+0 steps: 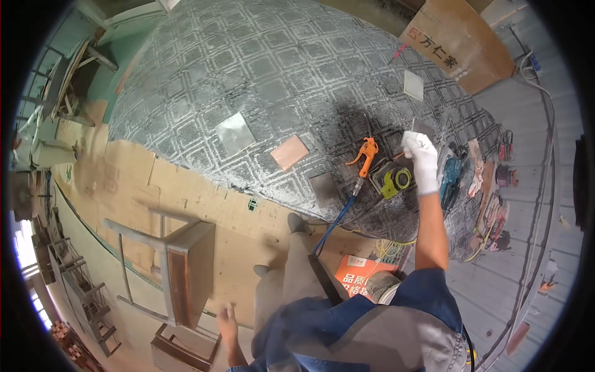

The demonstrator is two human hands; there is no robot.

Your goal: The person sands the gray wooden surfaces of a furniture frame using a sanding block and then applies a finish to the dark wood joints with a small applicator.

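In a white glove, my right hand (421,154) is closed at the edge of a dark grey square pad (423,128), above a grey patterned carpet (279,74) lying over a raised surface. An orange air blow gun (367,156) on a blue hose (338,218) lies to the left of that hand. Close by is a yellow-green and black power sander (395,178). To the right rests a teal power tool (452,177). My bare left hand (227,322) hangs low beside a wooden frame (191,266), slightly blurred, its fingers apart and nothing in them.
Flat square pads, pale (235,133), pinkish (289,152) and dark grey (324,188), lie about the carpet. A large cardboard panel (458,43) stands far right. Cables and small tools line the right edge. An orange printed sheet (362,274) lies near my legs.
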